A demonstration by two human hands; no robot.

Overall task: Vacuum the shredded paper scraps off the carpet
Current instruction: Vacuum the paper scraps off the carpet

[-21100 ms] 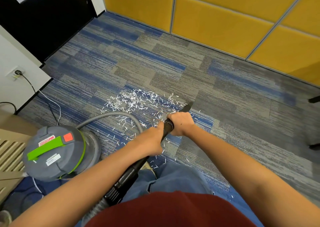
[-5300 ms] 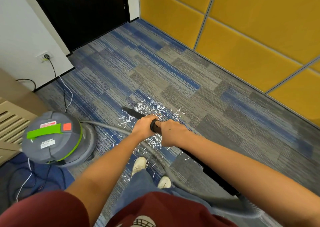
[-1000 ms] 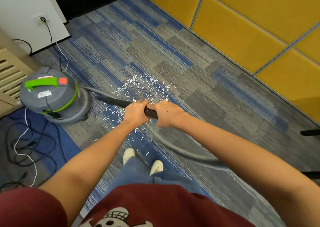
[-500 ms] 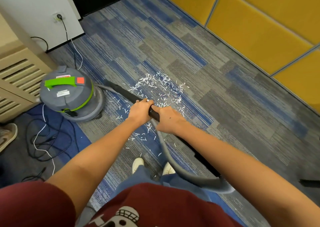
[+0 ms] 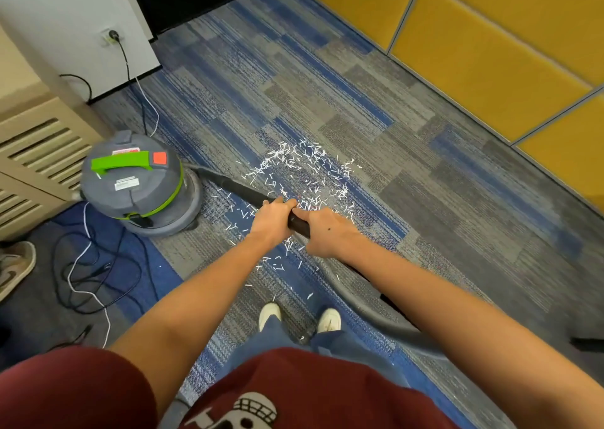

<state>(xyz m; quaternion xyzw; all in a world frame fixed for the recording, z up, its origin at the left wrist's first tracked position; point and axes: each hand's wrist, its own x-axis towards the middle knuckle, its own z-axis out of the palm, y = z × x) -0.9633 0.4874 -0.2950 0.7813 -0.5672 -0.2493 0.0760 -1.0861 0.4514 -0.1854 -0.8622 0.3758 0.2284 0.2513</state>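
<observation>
- Left hand (image 5: 273, 220) and right hand (image 5: 327, 232) grip the black vacuum wand (image 5: 242, 189) side by side, fingers curled round it.
- The wand slants left, its far end near the grey canister vacuum (image 5: 134, 185).
- Shredded paper scraps (image 5: 305, 168) lie scattered on the blue-grey carpet (image 5: 425, 154), thickest just beyond the hands, with some beneath them.
- A grey hose (image 5: 354, 298) curves under the right forearm.

The carpet (image 5: 425, 167) bears paper scraps (image 5: 304, 173), vacuum canister (image 5: 134, 183) and cables (image 5: 91, 275).
</observation>
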